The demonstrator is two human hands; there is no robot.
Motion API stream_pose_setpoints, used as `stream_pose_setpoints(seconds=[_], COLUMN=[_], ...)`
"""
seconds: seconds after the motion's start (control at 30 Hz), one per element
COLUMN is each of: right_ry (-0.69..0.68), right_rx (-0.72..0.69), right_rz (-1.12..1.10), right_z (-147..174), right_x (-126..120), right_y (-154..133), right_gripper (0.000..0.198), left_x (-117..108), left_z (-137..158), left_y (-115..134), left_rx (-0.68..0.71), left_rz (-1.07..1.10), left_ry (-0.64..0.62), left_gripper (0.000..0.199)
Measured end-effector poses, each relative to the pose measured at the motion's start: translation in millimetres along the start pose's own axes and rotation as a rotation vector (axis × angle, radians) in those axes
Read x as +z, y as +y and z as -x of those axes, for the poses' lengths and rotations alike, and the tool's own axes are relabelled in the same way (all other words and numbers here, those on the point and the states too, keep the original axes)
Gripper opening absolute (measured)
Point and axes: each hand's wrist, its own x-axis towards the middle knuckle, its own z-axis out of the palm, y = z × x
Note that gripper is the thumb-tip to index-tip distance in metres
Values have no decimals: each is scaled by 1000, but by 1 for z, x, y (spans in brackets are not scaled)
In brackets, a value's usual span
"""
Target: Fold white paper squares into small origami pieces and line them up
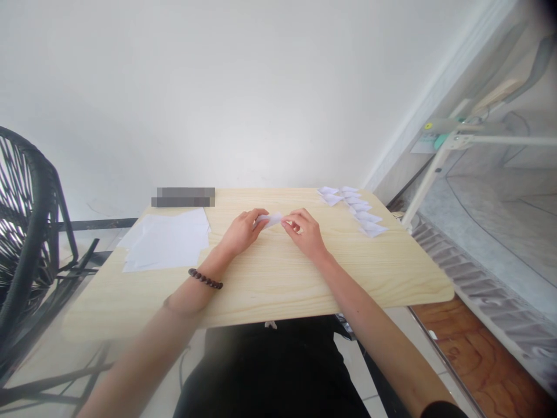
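Over the middle of the table a small folded piece of white paper [273,220] stretches between my two hands. My left hand [244,231] is closed on its left end, thumb and fingers pinching it. At the right end, my right hand [305,231] pinches the tip between thumb and forefinger. Part of the paper is hidden behind the left fingers. To the right lie several folded white paper pieces [357,206], pointed and overlapping in rows. On the left is a loose pile of flat white sheets [167,241].
The light wooden table [278,290] stands against a white wall [261,87]. A blurred-out dark object [183,197] lies at its back left edge. A black woven chair [30,191] is at the left; a white metal frame [429,186] rises beyond the right edge.
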Motion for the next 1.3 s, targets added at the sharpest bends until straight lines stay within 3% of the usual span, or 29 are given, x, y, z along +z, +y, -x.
stream_pose_setpoints(seconds=[0.37, 0.73, 1.3], right_ry=[-8, 20, -52], right_rx=[16, 59, 77], right_rz=[135, 30, -56], right_z=[2, 0, -1], right_x=[8, 8, 7], right_y=[2, 7, 11], right_gripper=[25, 20, 19], left_x=[3, -3, -2], left_z=[3, 1, -1], left_y=[2, 10, 6], left_rx=[-27, 103, 170], left_rz=[123, 102, 21], left_ry=[19, 3, -37], left_gripper=[22, 19, 19])
